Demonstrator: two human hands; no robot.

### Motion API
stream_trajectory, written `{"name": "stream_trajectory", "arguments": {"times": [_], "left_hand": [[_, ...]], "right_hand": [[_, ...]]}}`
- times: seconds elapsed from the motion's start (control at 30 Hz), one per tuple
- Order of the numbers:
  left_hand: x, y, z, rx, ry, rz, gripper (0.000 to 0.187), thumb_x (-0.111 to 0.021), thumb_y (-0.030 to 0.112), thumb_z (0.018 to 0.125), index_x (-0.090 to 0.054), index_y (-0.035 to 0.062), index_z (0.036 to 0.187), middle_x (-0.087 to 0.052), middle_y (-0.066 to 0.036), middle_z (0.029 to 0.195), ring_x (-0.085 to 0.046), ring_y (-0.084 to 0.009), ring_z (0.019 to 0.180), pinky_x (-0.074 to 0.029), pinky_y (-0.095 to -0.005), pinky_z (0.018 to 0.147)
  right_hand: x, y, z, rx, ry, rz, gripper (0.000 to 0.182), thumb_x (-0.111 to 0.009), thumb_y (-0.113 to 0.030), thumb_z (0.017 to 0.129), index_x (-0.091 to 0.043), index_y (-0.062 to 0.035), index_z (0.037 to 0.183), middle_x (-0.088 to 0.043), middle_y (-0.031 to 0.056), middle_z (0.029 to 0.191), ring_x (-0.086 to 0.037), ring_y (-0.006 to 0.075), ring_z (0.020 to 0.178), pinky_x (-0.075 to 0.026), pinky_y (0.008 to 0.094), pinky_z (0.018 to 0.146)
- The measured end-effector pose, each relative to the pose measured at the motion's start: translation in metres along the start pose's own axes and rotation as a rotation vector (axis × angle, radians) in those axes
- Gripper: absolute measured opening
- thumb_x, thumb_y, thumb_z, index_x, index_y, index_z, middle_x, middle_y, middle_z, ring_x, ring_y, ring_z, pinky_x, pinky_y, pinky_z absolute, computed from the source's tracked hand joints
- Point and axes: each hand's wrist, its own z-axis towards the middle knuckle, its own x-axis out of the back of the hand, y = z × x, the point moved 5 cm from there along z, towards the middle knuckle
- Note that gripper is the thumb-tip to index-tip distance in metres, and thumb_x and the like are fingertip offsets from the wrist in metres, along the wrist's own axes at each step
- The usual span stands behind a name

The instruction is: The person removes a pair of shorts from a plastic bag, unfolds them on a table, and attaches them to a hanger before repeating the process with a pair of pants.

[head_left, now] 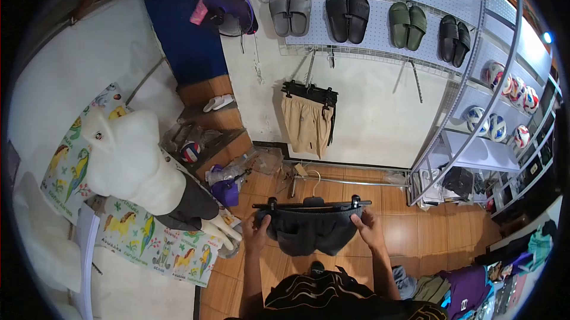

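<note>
Left hand (pixel 256 237) and right hand (pixel 370 232) clamped on dark shorts (pixel 309 235), 1 at each side, below clip hanger (pixel 313 201); uneven tugging could slip waistband (pixel 314 211) from 2 clips (pixel 355 201).

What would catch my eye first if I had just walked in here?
Probably the big white mannequin at the left, beside a sheet printed with animals. Next, the dark shorts on a hanger at lower centre, between the person's left hand and right hand. Then the sandals displayed along the top.
</note>
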Motion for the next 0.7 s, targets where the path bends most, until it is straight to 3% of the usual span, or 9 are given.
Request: {"name": "stream_trajectory", "arguments": {"times": [0.27, 0.37, 0.5, 0.63, 0.67, 0.7], "left_hand": [[-0.033, -0.016, 0.134, 0.007, 0.047, -0.058, 0.029, -0.075, 0.024, 0.094, -0.069, 0.0002, 0.108, -0.07, -0.003, 0.098, -0.06, -0.01, 0.09, -0.047, -0.0264, 0.083], [-0.047, -0.032, 0.196, 0.029, 0.02, -0.044, 0.03, -0.074, 0.026, 0.095, -0.068, 0.0004, 0.109, -0.069, -0.003, 0.099, -0.06, -0.0111, 0.091, -0.046, -0.0269, 0.083], [-0.071, -0.05, 0.298, 0.024, -0.027, -0.027, 0.03, -0.074, 0.027, 0.095, -0.068, 0.0002, 0.108, -0.069, -0.002, 0.098, -0.061, -0.013, 0.091, -0.046, -0.028, 0.083], [-0.113, -0.036, 0.392, 0.01, -0.119, -0.152, 0.03, -0.074, 0.026, 0.095, -0.068, -0.0004, 0.107, -0.068, -0.002, 0.098, -0.06, -0.0138, 0.09, -0.047, -0.029, 0.082], [-0.119, -0.045, 0.422, 0.011, -0.135, -0.124, 0.03, -0.074, 0.026, 0.095, -0.068, -0.0003, 0.108, -0.068, -0.002, 0.098, -0.06, -0.0138, 0.09, -0.047, -0.0289, 0.082], [-0.122, -0.065, 0.455, 0.017, -0.149, -0.092, 0.031, -0.074, 0.027, 0.095, -0.068, -0.0003, 0.108, -0.068, -0.001, 0.098, -0.06, -0.0137, 0.09, -0.047, -0.0288, 0.082]], "right_hand": [[-0.011, 0.022, 0.139, -0.003, -0.037, -0.042, 0.023, -0.07, -0.017, 0.098, -0.065, -0.0012, 0.114, -0.068, 0.0033, 0.104, -0.06, 0.0133, 0.097, -0.047, 0.0304, 0.09], [-0.017, 0.029, 0.19, -0.012, 0.035, 0.001, 0.017, -0.068, -0.01, 0.098, -0.064, -0.0014, 0.112, -0.067, 0.0013, 0.103, -0.06, 0.0111, 0.094, -0.047, 0.0291, 0.089], [-0.015, 0.053, 0.267, -0.097, 0.102, 0.042, 0.022, -0.071, -0.01, 0.096, -0.064, 0.0005, 0.113, -0.069, 0.0052, 0.106, -0.062, 0.0138, 0.099, -0.05, 0.0301, 0.091], [-0.007, 0.086, 0.35, -0.171, 0.225, -0.021, 0.041, -0.075, -0.016, 0.094, -0.061, 0.0065, 0.124, -0.07, 0.0131, 0.114, -0.064, 0.0185, 0.106, -0.05, 0.0316, 0.096], [-0.007, 0.09, 0.371, -0.18, 0.23, -0.063, 0.053, -0.077, -0.022, 0.092, -0.058, 0.0084, 0.131, -0.069, 0.0168, 0.119, -0.064, 0.0211, 0.109, -0.05, 0.0326, 0.097], [-0.01, 0.09, 0.391, -0.171, 0.255, -0.072, 0.052, -0.078, -0.023, 0.092, -0.059, 0.0077, 0.13, -0.07, 0.0161, 0.117, -0.064, 0.0205, 0.107, -0.05, 0.0319, 0.095]]}}
